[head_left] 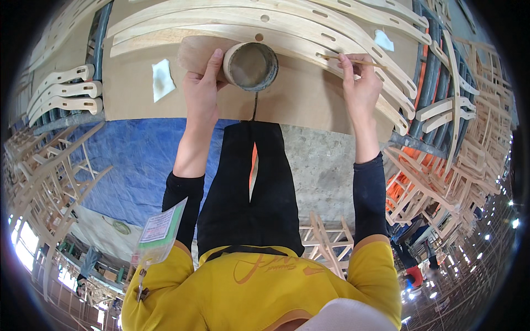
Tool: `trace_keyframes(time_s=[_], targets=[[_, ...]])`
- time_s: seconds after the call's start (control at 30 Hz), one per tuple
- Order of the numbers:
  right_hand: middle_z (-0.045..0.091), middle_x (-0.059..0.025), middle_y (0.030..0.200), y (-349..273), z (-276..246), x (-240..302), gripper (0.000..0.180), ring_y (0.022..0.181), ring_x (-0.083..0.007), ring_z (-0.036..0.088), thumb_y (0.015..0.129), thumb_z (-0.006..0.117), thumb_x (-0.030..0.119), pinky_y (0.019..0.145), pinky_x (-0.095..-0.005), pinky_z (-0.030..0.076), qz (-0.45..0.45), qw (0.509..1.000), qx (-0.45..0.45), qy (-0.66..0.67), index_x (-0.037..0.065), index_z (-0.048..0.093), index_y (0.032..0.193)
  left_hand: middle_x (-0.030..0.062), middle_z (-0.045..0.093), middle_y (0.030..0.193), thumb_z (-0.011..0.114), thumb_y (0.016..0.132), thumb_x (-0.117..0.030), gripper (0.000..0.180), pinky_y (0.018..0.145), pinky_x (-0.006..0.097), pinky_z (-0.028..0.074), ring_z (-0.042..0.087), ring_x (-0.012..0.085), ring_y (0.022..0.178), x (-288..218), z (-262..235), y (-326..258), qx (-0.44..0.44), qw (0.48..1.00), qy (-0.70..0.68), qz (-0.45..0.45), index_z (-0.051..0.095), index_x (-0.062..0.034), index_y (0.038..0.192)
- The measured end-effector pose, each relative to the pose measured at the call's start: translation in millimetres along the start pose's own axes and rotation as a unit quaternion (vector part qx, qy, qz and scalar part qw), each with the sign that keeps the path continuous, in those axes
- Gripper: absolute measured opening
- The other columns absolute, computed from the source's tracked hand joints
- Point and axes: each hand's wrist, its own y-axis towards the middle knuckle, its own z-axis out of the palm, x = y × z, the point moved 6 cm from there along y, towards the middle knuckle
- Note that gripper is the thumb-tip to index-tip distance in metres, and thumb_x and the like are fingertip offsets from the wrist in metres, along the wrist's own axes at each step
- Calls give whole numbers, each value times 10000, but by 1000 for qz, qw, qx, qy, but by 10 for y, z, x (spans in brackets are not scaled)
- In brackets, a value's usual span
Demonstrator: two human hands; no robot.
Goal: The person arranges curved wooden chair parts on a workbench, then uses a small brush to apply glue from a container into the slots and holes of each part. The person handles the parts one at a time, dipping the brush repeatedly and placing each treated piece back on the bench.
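Note:
My left hand (204,83) is closed round the side of a round cup (251,66) with a crusted grey rim and murky brownish contents. A tan piece with a rounded end (199,51) sticks out to the left behind my thumb; whether it joins the cup I cannot tell. Between the thumb and fingers of my right hand (361,77) is a thin wooden stick (356,61). Its left tip lies at a slot near the end of a curved pale wooden slat (298,51). Several such slats, with slots and round holes, lie side by side beyond my hands.
Brown cardboard (141,105) covers the work surface, with white scraps (162,80) on it. Roller conveyors (436,94) flank both sides, carrying more wooden parts (69,88). Wooden frames (452,176) are stacked right and left. A blue sheet (138,154) covers floor at left. People are far behind, at right.

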Motion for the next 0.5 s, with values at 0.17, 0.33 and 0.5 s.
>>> trace_keyframes(time_s=[0.17,0.33,0.5], targets=[[737,-110,793,37,-31,36,187,705,-231,739,966,684,245,637,-333,550,-36,996,20,-82,65,650,928,27,737,1031,678,987,-220,207,721,278,590,701,105,875,8,-76,14,-12,1000,-5,5,699,-84,1142],[725,-106,776,97,12,175,159,702,-230,733,954,692,233,625,-334,543,-33,998,49,-16,83,661,911,60,728,1052,672,992,-214,251,749,303,607,695,125,907,-31,-88,1,-15,1000,10,4,690,-31,1162],[734,-65,747,81,16,115,140,704,-137,737,951,708,196,629,-274,522,-62,989,67,-115,61,688,920,41,734,1032,678,988,-228,219,742,291,592,698,114,885,-37,-141,4,-17,1000,10,-5,704,-63,1130]])
